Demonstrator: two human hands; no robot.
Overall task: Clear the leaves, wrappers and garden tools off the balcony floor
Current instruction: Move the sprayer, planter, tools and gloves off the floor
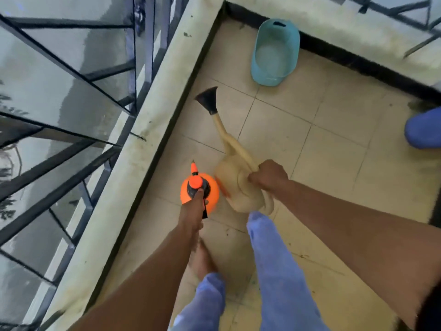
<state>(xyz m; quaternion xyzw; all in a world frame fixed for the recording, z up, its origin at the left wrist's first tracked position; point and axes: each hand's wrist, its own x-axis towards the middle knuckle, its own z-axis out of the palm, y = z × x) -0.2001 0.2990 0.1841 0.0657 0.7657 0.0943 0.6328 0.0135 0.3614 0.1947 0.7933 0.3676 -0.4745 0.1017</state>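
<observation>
Head view: left hand (194, 206) grips the orange sprayer (210, 187), right hand (269, 176) grips the watering can (241, 187), its spout pointing toward the floor's far corner.

The floor (334, 144) is cream tile with dark grout, scuffed and speckled with dirt toward 6 o'clock. A teal tub (274, 53) sits on it at 12 o'clock, close to the wall. A bare foot (202, 256) stands on the tiles near 6 o'clock.
</observation>
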